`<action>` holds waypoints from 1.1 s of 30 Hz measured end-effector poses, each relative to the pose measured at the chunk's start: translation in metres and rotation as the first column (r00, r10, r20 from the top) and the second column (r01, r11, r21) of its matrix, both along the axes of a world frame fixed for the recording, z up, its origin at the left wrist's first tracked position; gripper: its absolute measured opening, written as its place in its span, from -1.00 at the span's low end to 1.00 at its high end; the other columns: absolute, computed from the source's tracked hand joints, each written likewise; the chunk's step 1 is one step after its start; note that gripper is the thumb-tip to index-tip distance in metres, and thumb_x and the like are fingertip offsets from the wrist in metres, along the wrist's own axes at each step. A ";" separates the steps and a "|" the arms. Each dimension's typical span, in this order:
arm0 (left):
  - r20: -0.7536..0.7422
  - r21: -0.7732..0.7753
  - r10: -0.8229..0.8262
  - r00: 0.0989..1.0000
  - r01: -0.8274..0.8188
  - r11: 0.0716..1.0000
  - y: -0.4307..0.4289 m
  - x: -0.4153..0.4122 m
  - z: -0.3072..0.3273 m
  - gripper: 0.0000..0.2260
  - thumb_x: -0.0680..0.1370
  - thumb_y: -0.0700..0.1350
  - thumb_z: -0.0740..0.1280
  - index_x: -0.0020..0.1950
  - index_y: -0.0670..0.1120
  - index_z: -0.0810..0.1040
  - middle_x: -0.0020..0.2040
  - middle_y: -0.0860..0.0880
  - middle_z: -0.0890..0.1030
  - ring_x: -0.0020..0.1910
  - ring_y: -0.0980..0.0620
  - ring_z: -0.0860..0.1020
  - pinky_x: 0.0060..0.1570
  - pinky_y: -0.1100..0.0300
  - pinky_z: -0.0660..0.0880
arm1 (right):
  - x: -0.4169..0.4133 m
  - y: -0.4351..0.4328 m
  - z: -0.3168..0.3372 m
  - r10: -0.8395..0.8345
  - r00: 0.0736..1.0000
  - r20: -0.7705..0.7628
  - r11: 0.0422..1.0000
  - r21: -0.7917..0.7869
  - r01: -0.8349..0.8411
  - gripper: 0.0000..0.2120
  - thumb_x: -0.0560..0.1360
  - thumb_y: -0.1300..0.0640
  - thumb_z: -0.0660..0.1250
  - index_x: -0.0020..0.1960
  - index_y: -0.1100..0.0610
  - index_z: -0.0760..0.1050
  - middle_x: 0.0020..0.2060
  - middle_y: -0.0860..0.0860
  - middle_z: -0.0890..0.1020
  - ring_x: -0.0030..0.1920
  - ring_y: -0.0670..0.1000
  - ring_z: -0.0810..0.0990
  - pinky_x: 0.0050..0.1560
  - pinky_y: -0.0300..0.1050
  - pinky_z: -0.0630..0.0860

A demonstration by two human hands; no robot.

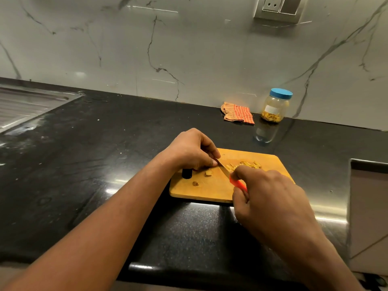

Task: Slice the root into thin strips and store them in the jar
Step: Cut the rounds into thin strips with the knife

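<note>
On the wooden cutting board, my left hand presses its fingertips down on a piece of root that the fingers mostly hide. My right hand grips the red handle of a small knife; its blade angles up toward the left fingertips. A pile of thin yellow strips lies just behind the blade. Two small root scraps sit nearer the board's left side. The jar, clear with a blue lid on, stands at the back by the wall with some strips in its bottom.
A black cylinder stands at the board's left edge under my left wrist. An orange checked cloth lies left of the jar. A steel sink drainboard is at the far left. The black counter ends at a gap on the right.
</note>
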State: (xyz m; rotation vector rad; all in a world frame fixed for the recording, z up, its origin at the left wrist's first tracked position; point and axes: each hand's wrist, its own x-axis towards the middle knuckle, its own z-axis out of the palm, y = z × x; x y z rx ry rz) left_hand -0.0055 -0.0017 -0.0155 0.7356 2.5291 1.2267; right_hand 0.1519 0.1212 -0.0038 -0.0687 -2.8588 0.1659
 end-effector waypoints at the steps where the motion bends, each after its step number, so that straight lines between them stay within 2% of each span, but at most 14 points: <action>1: -0.023 -0.024 -0.021 1.000 0.020 1.000 -0.001 0.000 0.000 -0.82 0.49 -0.19 0.47 0.02 0.06 0.70 -0.03 0.10 0.62 -0.04 0.10 0.59 0.00 0.18 0.60 | 0.000 0.000 0.000 0.000 1.000 0.005 1.000 -0.012 0.000 -0.75 0.54 -0.04 0.17 0.21 -0.13 0.40 -0.12 -0.10 0.55 -0.19 -0.07 0.49 -0.24 -0.18 0.52; 4: -0.090 -0.154 -0.119 0.989 0.104 0.983 0.000 0.000 0.002 -0.75 0.56 -0.20 0.39 0.09 0.14 0.67 0.25 0.11 0.54 0.20 0.06 0.51 0.22 0.10 0.53 | -0.001 0.002 0.000 -0.005 1.000 0.018 1.000 -0.030 0.006 -0.77 0.53 -0.04 0.19 0.18 -0.13 0.42 -0.08 -0.10 0.57 -0.19 -0.07 0.50 -0.19 -0.14 0.56; 6: -0.107 -0.213 -0.156 0.982 0.131 0.968 0.002 0.002 0.004 -0.75 0.58 -0.22 0.34 0.07 0.14 0.68 0.32 0.09 0.51 0.23 0.05 0.48 0.24 0.10 0.51 | -0.005 0.002 0.002 -0.009 1.000 0.013 1.000 -0.023 0.009 -0.78 0.53 -0.02 0.20 0.17 -0.13 0.43 -0.05 -0.09 0.58 -0.15 -0.06 0.50 -0.16 -0.12 0.56; 11: -0.152 -0.216 -0.150 0.977 0.115 0.970 0.004 0.001 0.003 -0.79 0.58 -0.15 0.36 -0.04 0.18 0.65 0.28 0.08 0.54 0.14 0.09 0.49 0.13 0.15 0.52 | -0.008 0.001 0.003 -0.014 1.000 0.020 1.000 -0.022 0.015 -0.77 0.53 -0.01 0.21 0.18 -0.12 0.44 -0.04 -0.08 0.58 -0.09 -0.04 0.50 -0.11 -0.09 0.57; 14: -0.153 -0.193 -0.134 0.979 0.104 0.976 0.005 -0.001 0.003 -0.82 0.57 -0.14 0.38 -0.07 0.17 0.66 0.27 0.08 0.54 0.14 0.07 0.50 0.09 0.18 0.52 | 0.000 0.003 0.002 0.000 1.000 0.006 1.000 -0.026 0.001 -0.79 0.53 -0.02 0.20 0.16 -0.12 0.43 -0.08 -0.10 0.58 -0.16 -0.05 0.51 -0.16 -0.10 0.57; 19: -0.140 -0.205 -0.150 0.979 0.119 0.971 0.006 -0.004 0.004 -0.84 0.56 -0.15 0.40 -0.08 0.12 0.68 0.29 0.07 0.52 0.17 0.03 0.50 0.14 0.13 0.54 | 0.020 0.006 0.000 0.026 1.000 -0.009 1.000 -0.018 -0.026 -0.78 0.53 -0.08 0.16 0.15 -0.14 0.42 -0.19 -0.11 0.56 -0.26 -0.09 0.50 -0.24 -0.15 0.55; 23: -0.129 -0.184 -0.172 0.977 0.147 0.972 0.002 -0.005 0.003 -0.85 0.56 -0.15 0.40 -0.02 0.10 0.69 0.24 0.10 0.51 0.13 0.07 0.50 0.02 0.22 0.48 | 0.027 0.010 0.001 0.030 1.000 -0.010 0.999 -0.038 -0.030 -0.78 0.52 -0.10 0.15 0.15 -0.14 0.41 -0.33 -0.12 0.52 -0.34 -0.11 0.48 -0.30 -0.16 0.52; 28: -0.013 -0.061 -0.249 0.968 0.247 0.967 -0.006 -0.001 0.002 -0.79 0.50 -0.08 0.47 0.06 0.20 0.65 0.25 0.18 0.50 0.29 0.06 0.43 0.16 0.11 0.39 | 0.028 0.008 0.000 0.035 0.999 -0.014 0.997 -0.072 -0.036 -0.76 0.53 -0.11 0.17 0.18 -0.17 0.42 -0.32 -0.12 0.53 -0.35 -0.11 0.49 -0.28 -0.18 0.54; 31: -0.023 -0.082 -0.222 0.975 0.220 0.972 -0.002 0.002 -0.001 -0.81 0.47 -0.05 0.50 0.03 0.22 0.66 0.30 0.15 0.50 0.32 0.04 0.41 0.27 0.01 0.39 | 0.029 0.008 0.001 0.030 0.999 -0.009 0.995 -0.093 -0.031 -0.76 0.53 -0.12 0.16 0.18 -0.17 0.41 -0.32 -0.13 0.52 -0.34 -0.12 0.48 -0.28 -0.20 0.53; 33: -0.016 -0.073 -0.187 0.982 0.185 0.980 0.000 0.001 -0.002 -0.83 0.46 -0.06 0.51 -0.01 0.19 0.69 0.26 0.14 0.52 0.30 0.04 0.43 0.24 0.02 0.41 | 0.029 0.007 0.000 0.030 0.999 -0.020 0.994 -0.103 -0.031 -0.75 0.53 -0.13 0.16 0.18 -0.17 0.40 -0.31 -0.13 0.52 -0.33 -0.12 0.49 -0.26 -0.18 0.54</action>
